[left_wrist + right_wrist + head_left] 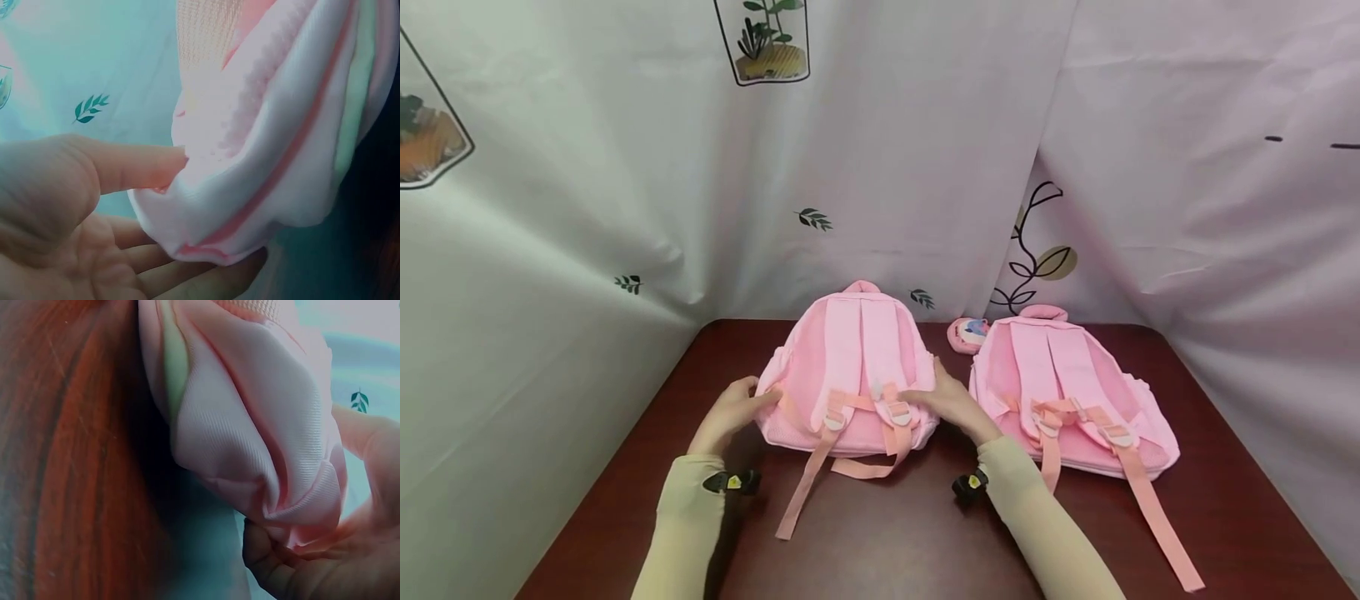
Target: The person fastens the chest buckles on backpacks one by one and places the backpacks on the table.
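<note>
A pink backpack (805,350) is in the middle of the table in the head view, its shoulder straps facing up and its peach webbing hanging toward me. My left hand (739,408) grips its left side; in the left wrist view the thumb (140,167) lies on the upper face and the fingers go beneath the pink fabric (281,162). On the opposite side my right hand (953,402) grips the bag, thumb over the strap side. The right wrist view shows its fingers (269,559) curled under the pink side fabric (231,437).
A second pink backpack (1150,425) lies straps up at the right, one long webbing strap (1161,521) reaching toward the front. Between the bags at the back sits a small pink pouch-like item (967,335). A pale printed curtain (887,167) surrounds the dark wooden table (865,550).
</note>
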### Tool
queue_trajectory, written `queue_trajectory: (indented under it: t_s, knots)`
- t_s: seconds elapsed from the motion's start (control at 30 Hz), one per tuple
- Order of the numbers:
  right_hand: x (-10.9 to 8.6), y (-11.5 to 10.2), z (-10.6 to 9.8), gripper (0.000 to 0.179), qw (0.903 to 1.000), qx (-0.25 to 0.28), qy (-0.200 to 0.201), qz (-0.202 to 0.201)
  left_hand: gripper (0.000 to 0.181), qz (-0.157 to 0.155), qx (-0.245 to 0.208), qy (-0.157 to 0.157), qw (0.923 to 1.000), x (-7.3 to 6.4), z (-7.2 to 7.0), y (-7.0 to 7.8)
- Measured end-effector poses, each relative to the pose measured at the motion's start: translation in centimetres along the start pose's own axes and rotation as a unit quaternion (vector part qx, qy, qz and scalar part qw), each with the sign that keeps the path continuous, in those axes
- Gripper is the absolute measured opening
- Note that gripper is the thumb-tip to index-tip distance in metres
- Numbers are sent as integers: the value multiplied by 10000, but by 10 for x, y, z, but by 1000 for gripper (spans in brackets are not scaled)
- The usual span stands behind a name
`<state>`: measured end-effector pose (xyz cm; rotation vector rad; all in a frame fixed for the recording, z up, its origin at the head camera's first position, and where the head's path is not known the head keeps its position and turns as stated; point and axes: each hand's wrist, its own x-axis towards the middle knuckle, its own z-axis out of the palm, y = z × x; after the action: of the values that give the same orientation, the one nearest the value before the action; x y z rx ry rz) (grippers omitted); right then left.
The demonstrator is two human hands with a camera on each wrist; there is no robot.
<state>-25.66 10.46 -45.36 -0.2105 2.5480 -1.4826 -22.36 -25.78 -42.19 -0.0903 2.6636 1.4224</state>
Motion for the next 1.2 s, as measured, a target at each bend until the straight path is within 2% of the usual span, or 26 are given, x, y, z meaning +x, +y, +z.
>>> queue_trajectory:
  t_s: [0.2,0.47,0.6,0.77,0.9,1.03,1.2]
  knots:
    - [-1,2,-4,110,9994,-297,-179,-5,46,-102,452,-250,9986,-3,3,0]
    - [1,10,-5,108,9988,-390,-295,-58,40,33,608,-298,9977,-2,6,-6]
    - [3,12,-6,110,9987,-401,-319,-30,46,24,650,-347,9973,1,7,-8]
    - [3,10,-9,111,9983,-479,-335,-7,48,-26,807,-293,9963,0,6,-7]
    - [4,8,-10,110,9974,-678,-225,-67,55,-24,965,-99,9953,0,5,-3]
    - [5,6,-11,105,9960,-841,-135,-261,65,437,1254,164,9910,2,9,2]
    - [5,5,-11,94,9952,-800,-51,-555,64,1209,1479,530,9801,2,19,11]
